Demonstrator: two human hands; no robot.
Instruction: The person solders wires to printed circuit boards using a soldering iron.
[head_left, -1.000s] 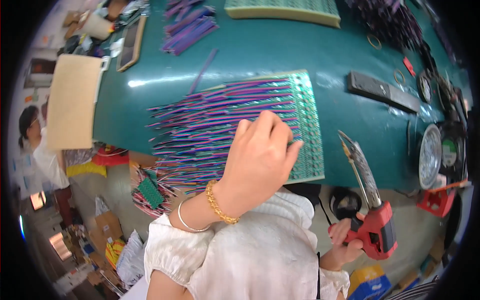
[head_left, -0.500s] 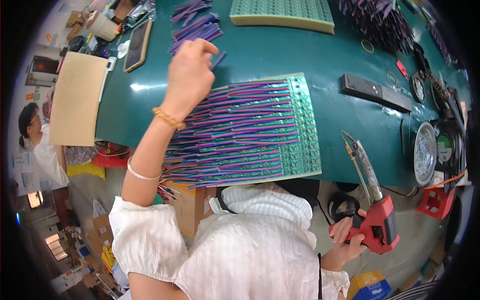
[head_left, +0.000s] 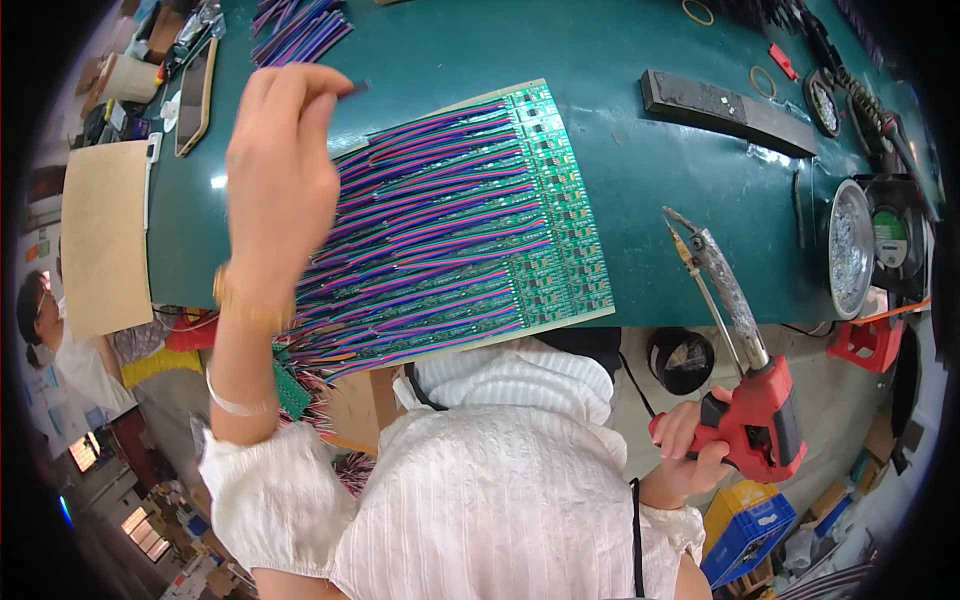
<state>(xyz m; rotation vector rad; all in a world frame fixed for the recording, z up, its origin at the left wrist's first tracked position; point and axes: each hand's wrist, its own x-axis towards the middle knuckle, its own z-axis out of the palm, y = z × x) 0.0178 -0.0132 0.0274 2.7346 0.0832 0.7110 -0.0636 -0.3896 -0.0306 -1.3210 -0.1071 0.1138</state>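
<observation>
My left hand (head_left: pixel 285 165) is raised over the far left corner of a green circuit board panel (head_left: pixel 568 215). Pinched in its fingertips is a short purple ribbon wire (head_left: pixel 355 90), blurred and mostly hidden by the hand. Rows of striped ribbon wires (head_left: pixel 430 225) lie across the panel, their right ends at small pads. Behind the hand is a loose pile of similar wires (head_left: pixel 308 32). My right hand (head_left: pixel 690 452) grips a red and black soldering gun (head_left: pixel 768 420) off the table's near edge, its tip pointing up and left, apart from the panel.
A dark bar (head_left: pixel 725 110) lies right of the panel. Farther right stand a round metal dish (head_left: pixel 850 250) and a small fan (head_left: pixel 890 240). At left are a phone (head_left: pixel 196 95) and a cardboard sheet (head_left: pixel 105 240). A person (head_left: pixel 75 350) sits beyond.
My left hand has moved left relative to the panel's far edge, away from over the wires, still pinching the ribbon wire. The view has shifted; the soldering gun stays in my right hand.
</observation>
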